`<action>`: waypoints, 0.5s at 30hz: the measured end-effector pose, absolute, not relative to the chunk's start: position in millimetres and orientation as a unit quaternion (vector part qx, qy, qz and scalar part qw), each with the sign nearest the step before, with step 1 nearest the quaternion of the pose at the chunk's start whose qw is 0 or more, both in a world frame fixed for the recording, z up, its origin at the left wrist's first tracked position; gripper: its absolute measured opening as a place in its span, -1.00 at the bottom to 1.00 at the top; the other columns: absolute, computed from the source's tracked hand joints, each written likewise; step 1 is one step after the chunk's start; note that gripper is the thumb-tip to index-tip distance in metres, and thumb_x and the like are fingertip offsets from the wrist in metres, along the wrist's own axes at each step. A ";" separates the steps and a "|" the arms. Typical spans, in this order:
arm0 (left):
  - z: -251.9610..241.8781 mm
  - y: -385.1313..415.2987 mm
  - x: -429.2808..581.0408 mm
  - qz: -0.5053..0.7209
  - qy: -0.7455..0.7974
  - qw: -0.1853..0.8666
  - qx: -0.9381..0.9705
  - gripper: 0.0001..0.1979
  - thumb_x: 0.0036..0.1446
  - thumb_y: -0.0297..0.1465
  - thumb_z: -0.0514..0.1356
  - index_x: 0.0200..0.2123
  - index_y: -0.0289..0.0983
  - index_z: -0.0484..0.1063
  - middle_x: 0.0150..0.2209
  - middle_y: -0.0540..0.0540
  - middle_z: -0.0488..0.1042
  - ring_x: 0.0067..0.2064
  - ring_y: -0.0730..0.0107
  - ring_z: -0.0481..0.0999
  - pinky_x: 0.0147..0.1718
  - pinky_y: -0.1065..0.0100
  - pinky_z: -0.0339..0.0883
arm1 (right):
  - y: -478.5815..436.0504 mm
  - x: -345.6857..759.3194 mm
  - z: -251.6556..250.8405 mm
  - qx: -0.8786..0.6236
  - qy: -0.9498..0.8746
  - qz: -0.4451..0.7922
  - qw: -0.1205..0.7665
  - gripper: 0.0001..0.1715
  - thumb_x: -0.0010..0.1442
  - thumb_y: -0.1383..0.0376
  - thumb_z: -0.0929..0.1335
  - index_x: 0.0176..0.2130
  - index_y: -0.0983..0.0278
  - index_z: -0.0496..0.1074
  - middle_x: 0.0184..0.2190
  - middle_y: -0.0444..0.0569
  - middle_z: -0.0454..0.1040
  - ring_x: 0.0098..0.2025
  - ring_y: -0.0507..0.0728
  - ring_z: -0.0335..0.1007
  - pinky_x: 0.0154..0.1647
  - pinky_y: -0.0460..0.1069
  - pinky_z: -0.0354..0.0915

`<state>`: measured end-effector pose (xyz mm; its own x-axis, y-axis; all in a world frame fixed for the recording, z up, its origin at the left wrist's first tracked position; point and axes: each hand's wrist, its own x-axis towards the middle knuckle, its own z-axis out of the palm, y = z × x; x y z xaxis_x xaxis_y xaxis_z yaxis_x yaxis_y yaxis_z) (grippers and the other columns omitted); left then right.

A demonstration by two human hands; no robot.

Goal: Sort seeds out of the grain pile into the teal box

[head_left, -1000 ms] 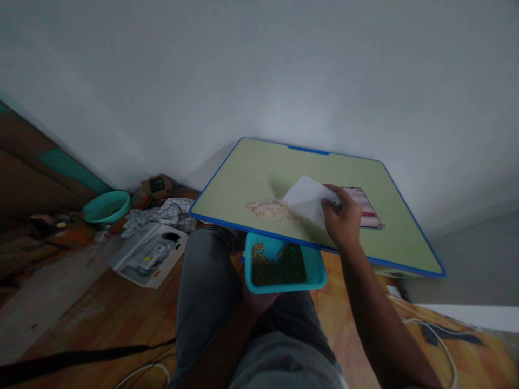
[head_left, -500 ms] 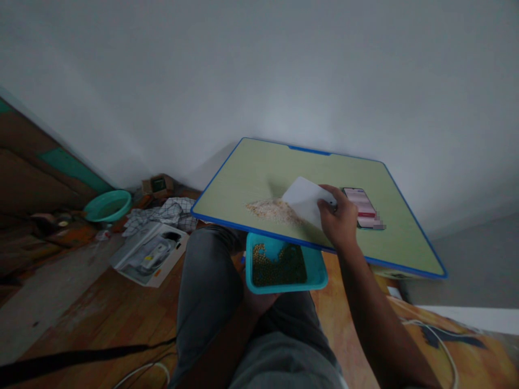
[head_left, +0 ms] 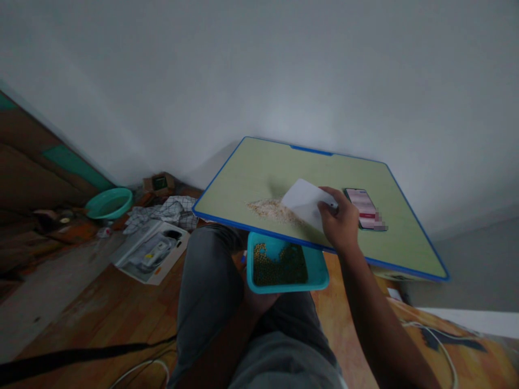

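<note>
My right hand [head_left: 339, 217] grips a flat white scraper [head_left: 306, 201] by its right end. The scraper's left edge leans against a spread of pale grains [head_left: 272, 209] on the table top. Below the table's front edge, my left hand [head_left: 257, 299] supports a turquoise plastic tray [head_left: 318, 270] from underneath; most of its fingers are hidden by the tray. Inside the tray lie small round seeds [head_left: 279, 268], yellowish at the left and dark green elsewhere. The tray sits above my lap, partly under the table edge.
The pale green table [head_left: 259, 167] has a blue rim and stands by the wall. A phone [head_left: 366, 208] lies right of my right hand. On the floor at left are a green basin [head_left: 109, 204], checked cloth [head_left: 172, 212] and an open white box [head_left: 152, 254]. A cable [head_left: 440, 346] runs at right.
The view has shifted very slightly. Both hands, the scraper and the tray keep almost the same places, and the grains look nearly unchanged.
</note>
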<state>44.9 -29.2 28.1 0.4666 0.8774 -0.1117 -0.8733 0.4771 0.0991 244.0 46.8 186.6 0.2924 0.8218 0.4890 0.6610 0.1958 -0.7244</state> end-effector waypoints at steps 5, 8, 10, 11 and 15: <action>22.5 -29.5 42.7 0.509 0.051 0.859 0.021 -0.27 0.00 0.15 -0.12 0.16 -0.09 0.12 0.16 -0.13 0.35 0.25 -0.11 0.11 0.21 -0.19 -0.10 | 46.2 247.9 186.8 -0.623 -0.586 0.060 0.515 -0.48 0.17 0.19 0.36 0.06 0.27 0.65 -0.23 0.07 0.67 -0.44 0.16 0.41 -0.35 0.06 0.38; 14.8 -30.6 41.3 0.511 0.059 0.857 0.018 -0.35 0.06 0.10 -0.14 0.12 -0.08 0.20 0.12 -0.11 0.40 0.24 -0.08 0.14 0.20 -0.19 -0.08 | 48.9 258.2 184.9 -0.645 -0.569 0.017 0.510 -0.47 0.15 0.20 0.35 0.05 0.27 0.65 -0.25 0.07 0.67 -0.44 0.18 0.42 -0.34 0.07 0.36; 14.7 -31.3 41.8 0.511 0.069 0.857 0.015 -0.35 0.06 0.10 -0.15 0.11 -0.10 0.22 0.12 -0.12 0.40 0.24 -0.07 0.14 0.21 -0.19 -0.08 | 51.1 264.0 183.2 -0.658 -0.564 -0.005 0.500 -0.47 0.13 0.20 0.35 0.04 0.29 0.66 -0.26 0.09 0.68 -0.42 0.20 0.43 -0.32 0.08 0.35; 16.5 -31.6 42.3 0.510 0.071 0.857 0.015 -0.34 0.06 0.10 -0.15 0.11 -0.11 0.21 0.12 -0.12 0.40 0.24 -0.07 0.15 0.21 -0.18 -0.08 | 52.0 265.7 182.4 -0.661 -0.564 -0.012 0.495 -0.46 0.12 0.21 0.35 0.04 0.29 0.66 -0.26 0.11 0.68 -0.41 0.21 0.44 -0.30 0.09 0.36; 27.8 -32.0 44.7 0.504 0.068 0.861 0.026 -0.28 0.03 0.14 -0.15 0.15 -0.13 0.16 0.18 -0.17 0.32 0.25 -0.07 0.11 0.22 -0.16 -0.08 | 52.7 263.6 180.6 -0.664 -0.573 0.007 0.480 -0.44 0.12 0.20 0.35 0.05 0.31 0.67 -0.29 0.11 0.68 -0.41 0.22 0.43 -0.30 0.09 0.36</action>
